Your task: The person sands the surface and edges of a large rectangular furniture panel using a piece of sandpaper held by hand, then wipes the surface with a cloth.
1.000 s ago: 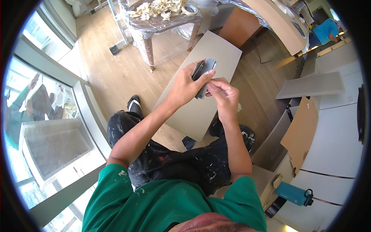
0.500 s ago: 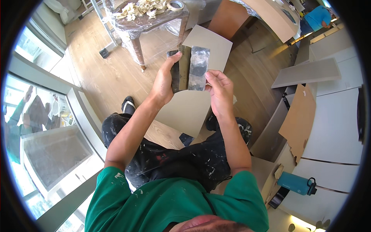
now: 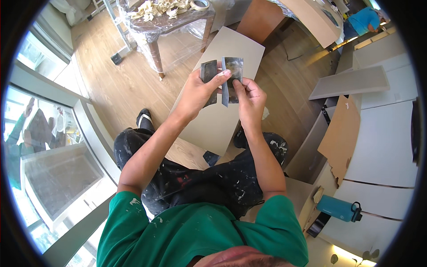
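Both hands are raised over a pale board and hold dark, flat rectangular pieces that look like worn sandpaper. My left hand (image 3: 198, 91) is closed round a slightly curved dark sheet (image 3: 208, 72), its thumb reaching right onto the other piece. That second sheet (image 3: 235, 67) is dark with scuffed grey patches, and a narrow grey flap (image 3: 225, 95) stands along its left side. My right hand (image 3: 250, 100) pinches its lower right edge between thumb and fingers. Parts of both pieces are hidden behind the fingers.
Below the hands lies the pale board (image 3: 209, 129) on the wood floor. A plastic-covered stool (image 3: 153, 55) with a tape roll (image 3: 199, 5) stands ahead. Torn cardboard (image 3: 340, 133) and a teal bottle (image 3: 336, 208) are at right; a person in blue (image 3: 362, 22) is far right.
The brownish strip between the pieces has gone out of sight. My left thumb has moved right onto the right-hand sheet, which now shows a darker face and a narrow flap.
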`<action>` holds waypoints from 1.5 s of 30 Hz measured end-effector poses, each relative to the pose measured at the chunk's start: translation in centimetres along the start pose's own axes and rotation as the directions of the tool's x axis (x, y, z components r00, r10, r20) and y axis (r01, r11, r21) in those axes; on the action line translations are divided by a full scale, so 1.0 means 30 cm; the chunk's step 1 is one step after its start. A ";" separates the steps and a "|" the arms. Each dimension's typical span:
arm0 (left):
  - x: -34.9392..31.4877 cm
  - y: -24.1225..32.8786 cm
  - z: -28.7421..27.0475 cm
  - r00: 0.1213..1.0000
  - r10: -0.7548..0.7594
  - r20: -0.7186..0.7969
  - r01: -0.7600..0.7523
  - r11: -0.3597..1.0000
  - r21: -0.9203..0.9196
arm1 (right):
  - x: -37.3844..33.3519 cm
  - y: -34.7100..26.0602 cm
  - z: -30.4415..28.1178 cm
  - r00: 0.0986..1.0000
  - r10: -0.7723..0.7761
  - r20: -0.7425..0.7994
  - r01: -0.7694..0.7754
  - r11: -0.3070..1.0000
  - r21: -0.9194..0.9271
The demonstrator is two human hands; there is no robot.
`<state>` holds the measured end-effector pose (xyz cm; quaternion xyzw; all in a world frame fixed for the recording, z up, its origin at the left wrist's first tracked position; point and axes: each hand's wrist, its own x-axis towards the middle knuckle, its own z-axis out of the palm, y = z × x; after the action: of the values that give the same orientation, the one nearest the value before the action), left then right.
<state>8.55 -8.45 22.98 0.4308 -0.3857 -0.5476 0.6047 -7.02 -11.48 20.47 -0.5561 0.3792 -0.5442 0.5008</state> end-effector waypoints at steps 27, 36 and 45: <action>0.032 0.226 -0.614 0.772 0.008 -0.636 -0.421 0.756 -0.501 | 1.017 0.494 0.811 0.992 0.077 0.099 -0.047 0.961 -0.271; -0.016 0.128 -0.558 0.689 0.033 -0.724 -0.293 0.927 -0.236 | 0.146 0.114 0.733 0.588 0.268 0.763 -0.603 0.774 0.193; 0.052 -0.425 -0.485 0.774 0.067 -0.630 0.072 0.979 0.193 | 0.153 0.403 0.148 0.773 0.524 0.357 -0.588 0.804 0.093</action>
<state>18.14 -8.93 6.13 0.6505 -0.2139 -0.3286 0.6505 -0.59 -17.82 10.20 -0.4444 0.3860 -0.3104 0.7464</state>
